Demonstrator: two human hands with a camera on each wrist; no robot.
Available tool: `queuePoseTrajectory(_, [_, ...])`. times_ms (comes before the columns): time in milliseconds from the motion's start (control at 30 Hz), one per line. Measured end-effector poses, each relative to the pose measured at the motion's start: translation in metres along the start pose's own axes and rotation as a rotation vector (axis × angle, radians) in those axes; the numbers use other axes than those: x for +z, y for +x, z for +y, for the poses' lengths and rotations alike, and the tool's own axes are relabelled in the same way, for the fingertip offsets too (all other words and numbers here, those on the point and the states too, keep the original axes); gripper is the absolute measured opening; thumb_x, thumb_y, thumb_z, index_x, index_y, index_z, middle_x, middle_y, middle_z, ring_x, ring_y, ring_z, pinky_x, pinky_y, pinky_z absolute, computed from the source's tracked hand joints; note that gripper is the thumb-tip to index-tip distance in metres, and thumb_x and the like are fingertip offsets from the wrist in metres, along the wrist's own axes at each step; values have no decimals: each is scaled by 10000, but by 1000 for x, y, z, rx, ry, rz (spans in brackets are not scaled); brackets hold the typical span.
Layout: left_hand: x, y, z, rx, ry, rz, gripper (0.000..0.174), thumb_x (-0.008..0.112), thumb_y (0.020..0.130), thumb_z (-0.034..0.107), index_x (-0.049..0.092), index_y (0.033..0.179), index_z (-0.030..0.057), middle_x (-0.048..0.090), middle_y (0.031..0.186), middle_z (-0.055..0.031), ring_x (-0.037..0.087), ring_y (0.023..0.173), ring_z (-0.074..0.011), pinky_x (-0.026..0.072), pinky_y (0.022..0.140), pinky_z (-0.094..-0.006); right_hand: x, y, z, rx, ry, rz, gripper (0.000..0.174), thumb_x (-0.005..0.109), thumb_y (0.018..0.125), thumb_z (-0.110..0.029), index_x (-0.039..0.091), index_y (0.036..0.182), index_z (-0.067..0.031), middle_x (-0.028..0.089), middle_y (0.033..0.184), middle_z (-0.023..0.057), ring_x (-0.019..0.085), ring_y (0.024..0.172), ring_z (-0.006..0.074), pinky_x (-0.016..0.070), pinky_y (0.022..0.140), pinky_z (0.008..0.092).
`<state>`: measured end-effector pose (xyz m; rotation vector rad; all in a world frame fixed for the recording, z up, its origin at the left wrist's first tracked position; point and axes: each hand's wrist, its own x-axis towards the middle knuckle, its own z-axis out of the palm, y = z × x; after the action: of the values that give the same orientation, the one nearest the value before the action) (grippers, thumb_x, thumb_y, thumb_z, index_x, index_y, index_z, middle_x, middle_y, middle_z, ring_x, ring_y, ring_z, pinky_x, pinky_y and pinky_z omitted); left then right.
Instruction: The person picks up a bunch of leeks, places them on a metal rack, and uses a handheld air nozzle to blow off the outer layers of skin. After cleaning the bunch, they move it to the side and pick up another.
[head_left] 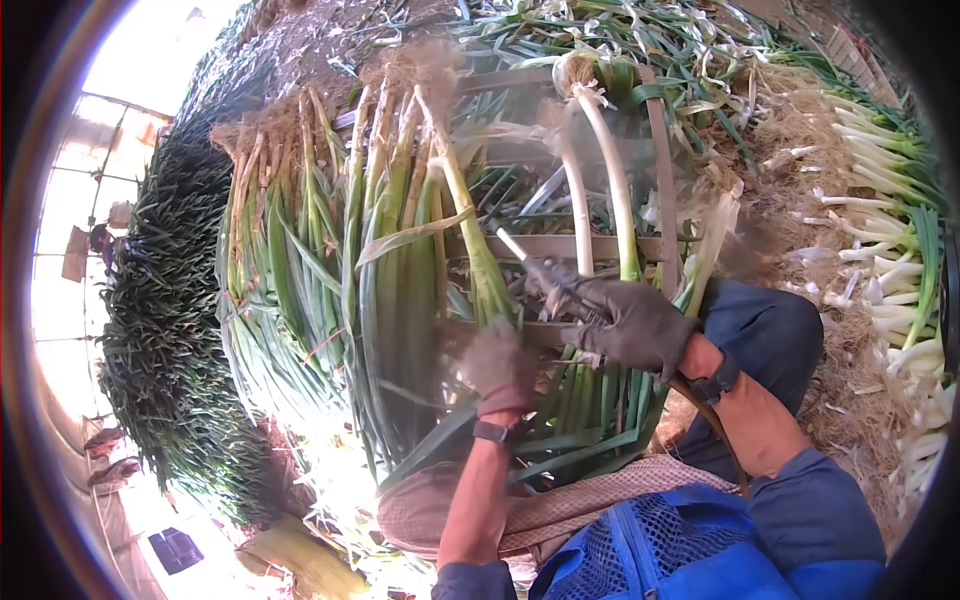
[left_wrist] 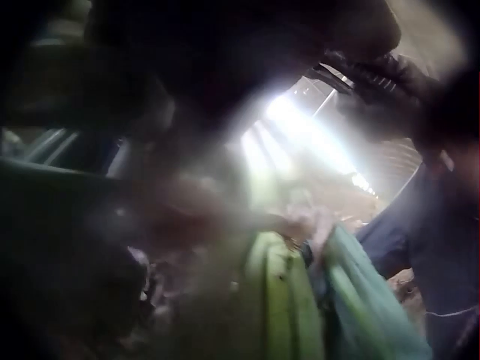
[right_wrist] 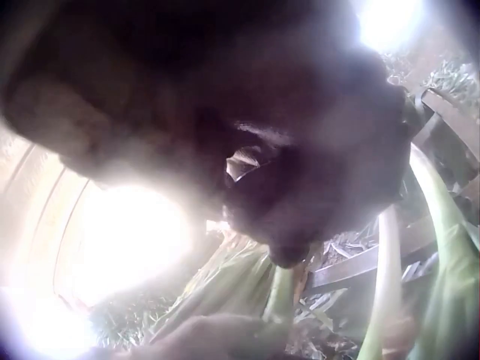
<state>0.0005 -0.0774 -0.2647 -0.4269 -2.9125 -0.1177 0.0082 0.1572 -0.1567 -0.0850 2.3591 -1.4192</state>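
Observation:
My gloved left hand (head_left: 500, 368), blurred in the head view, grips a long green onion (head_left: 465, 225) by its green leaves. The onion's roots point away from me. My gloved right hand (head_left: 632, 322) holds a dark air gun (head_left: 560, 285) with a narrow pale tip aimed toward that onion; a thin hose (head_left: 722, 428) runs along the forearm. Just beyond the right hand, two white-stalked onions (head_left: 608, 170) lie across a wooden frame (head_left: 662, 190). In the right wrist view the dark glove (right_wrist: 315, 172) fills the upper part. Blur and shadow cover most of the left wrist view.
A row of unpeeled onions (head_left: 290, 230) with brown roots lies at my left, a dense leafy pile (head_left: 185, 300) behind it. Peeled white onions (head_left: 880, 240) line the far right, beside loose roots and husks (head_left: 790, 190). Scattered leaves (head_left: 540, 30) cover the ground ahead.

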Motion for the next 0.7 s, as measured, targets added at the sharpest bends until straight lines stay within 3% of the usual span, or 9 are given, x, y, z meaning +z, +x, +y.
queuePoseTrajectory(67, [-10,-4,16,45,-202,-92,179,736,834,294,681,869,127,651,786,-98,674,741,-319,535,646,-467,-1,-3,-5,14,-93,1,714,789,917,-355,501,1553,-207,736,1175,196,744,1025,277,573,864,384])
queuePoseTrajectory(100, [-16,-3,16,2,-278,-201,186,746,855,295,755,945,132,689,847,-136,688,831,-342,546,759,-480,4,0,0,32,-152,20,699,778,920,-372,509,1546,-217,735,1166,200,742,1022,306,574,861,392])
queuePoseTrajectory(200, [-9,13,4,-228,-630,-91,226,786,873,252,778,1029,88,717,950,-145,703,863,-316,550,797,-418,7,6,-1,22,-214,55,627,746,914,-431,574,1478,-219,734,1113,211,712,1001,411,569,857,458])
queuePoseTrajectory(267, [-5,36,-8,-379,-562,-54,248,815,865,228,781,1062,80,737,1027,-140,716,924,-307,547,851,-402,12,2,-4,-118,-159,30,614,751,900,-440,597,1449,-211,737,1077,210,712,968,419,563,841,487])
queuePoseTrajectory(333, [5,56,-20,-476,-600,93,267,810,867,230,774,1078,70,740,1066,-150,715,955,-313,543,873,-409,18,13,-14,26,-274,20,628,741,891,-468,598,1447,-213,739,1082,204,712,957,423,555,843,507])
queuePoseTrajectory(367, [5,62,-21,-491,-601,42,322,800,868,244,759,1124,54,728,1101,-168,699,1004,-334,532,908,-423,19,18,-17,96,-334,16,635,737,887,-482,599,1446,-214,740,1084,201,712,952,425,551,845,517])
queuePoseTrajectory(500, [11,84,-29,-531,-529,-174,517,792,856,290,690,1293,33,686,1230,-205,647,1148,-378,498,1012,-452,24,28,-7,10,-361,-77,620,702,889,-521,615,1425,-220,735,1029,242,709,919,438,556,825,519])
queuePoseTrajectory(633, [21,96,-26,-524,-399,-127,552,837,809,268,676,1288,47,712,1188,-198,670,1145,-376,521,986,-442,15,71,-13,10,-416,-40,735,629,944,-478,389,1597,-239,737,1067,245,701,962,459,553,850,553])
queuePoseTrajectory(700, [15,104,-21,-487,-281,-132,584,850,793,262,661,1306,56,718,1185,-202,673,1151,-377,525,988,-443,9,102,-13,-10,-439,16,727,634,947,-466,407,1590,-214,740,1062,248,707,962,456,555,867,546])
